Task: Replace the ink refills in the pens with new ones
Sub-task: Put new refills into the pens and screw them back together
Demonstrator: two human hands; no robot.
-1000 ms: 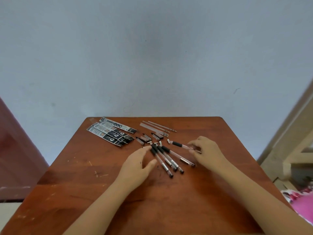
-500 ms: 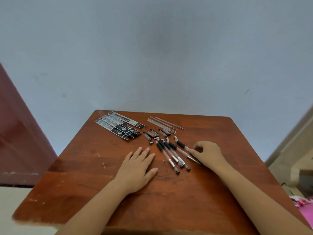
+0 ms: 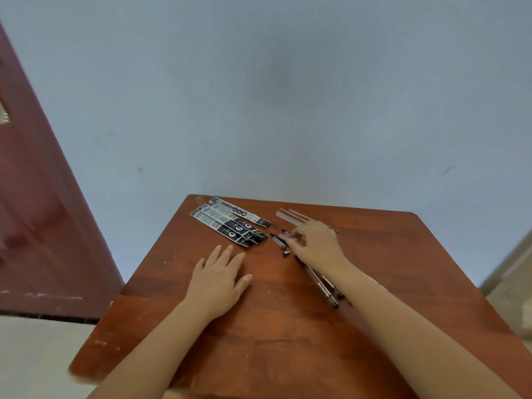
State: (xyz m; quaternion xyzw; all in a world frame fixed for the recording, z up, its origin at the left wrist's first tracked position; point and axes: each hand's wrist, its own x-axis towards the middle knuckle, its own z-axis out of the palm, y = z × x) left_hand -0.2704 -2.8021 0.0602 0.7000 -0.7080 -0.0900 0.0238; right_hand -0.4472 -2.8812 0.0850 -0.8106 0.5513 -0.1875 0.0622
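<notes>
Several black-and-clear pens lie in a bunch on the wooden table, partly under my right wrist. Small pen caps and tips are scattered just beyond them. My right hand hovers over these small parts with its fingers curled down onto them; whether it pinches one is hidden. Flat on the table, left of the pens, lies my left hand, fingers straight and holding nothing. Black-and-white refill packets lie at the far left, and loose clear refills at the far edge.
The table stands against a pale blue wall. A dark red door is at the left. The table's left edge drops to a light floor.
My right hand left the pens and moved forward-left onto the small caps. My left hand stayed flat on the table. The camera turned, so the table now sits further right.
</notes>
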